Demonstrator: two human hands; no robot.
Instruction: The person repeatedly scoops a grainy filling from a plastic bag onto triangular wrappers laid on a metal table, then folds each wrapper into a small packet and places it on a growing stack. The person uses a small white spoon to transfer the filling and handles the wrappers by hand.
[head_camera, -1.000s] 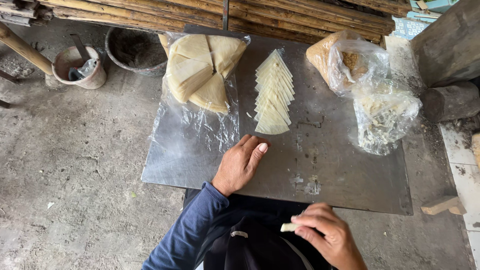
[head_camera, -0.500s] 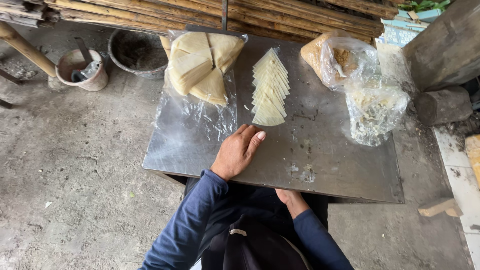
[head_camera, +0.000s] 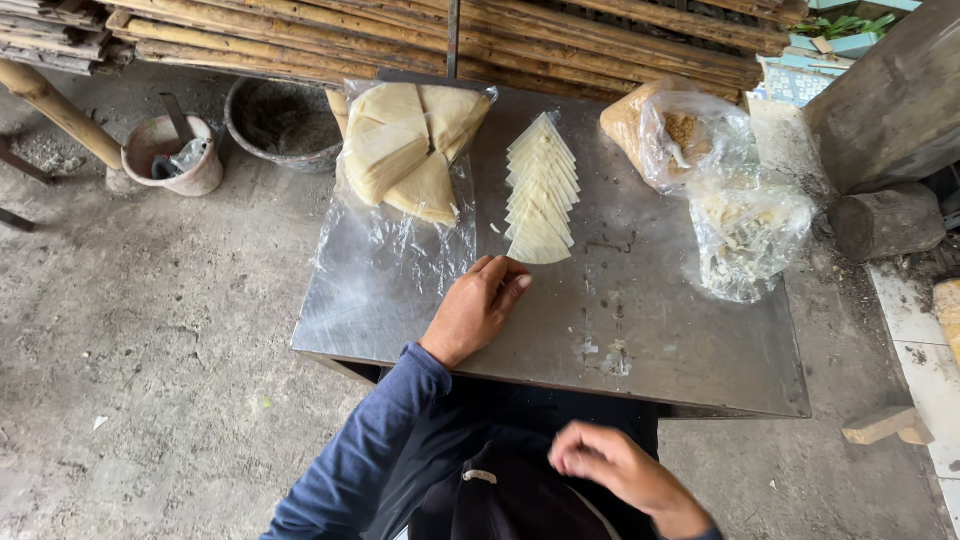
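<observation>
1. One steel table (head_camera: 640, 340), bare metal toward the near edge.
2. Two clear bags (head_camera: 745, 235) of filling at far right.
3. One stack of pale wrappers (head_camera: 415, 150) on plastic sheet, far left.
4. One fanned row of triangular wrappers (head_camera: 541, 190), just beyond fingertips.
5. Left hand (head_camera: 478, 308) flat on table, fingers loosely curled, holding nothing.
6. Right hand (head_camera: 610, 465) low by lap, blurred; grip impossible to tell.

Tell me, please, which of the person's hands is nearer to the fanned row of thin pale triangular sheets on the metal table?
The left hand is nearer, lying flat just below the fanned row of thin pale triangular sheets. The right hand is off the metal table, down by the lap.
</observation>
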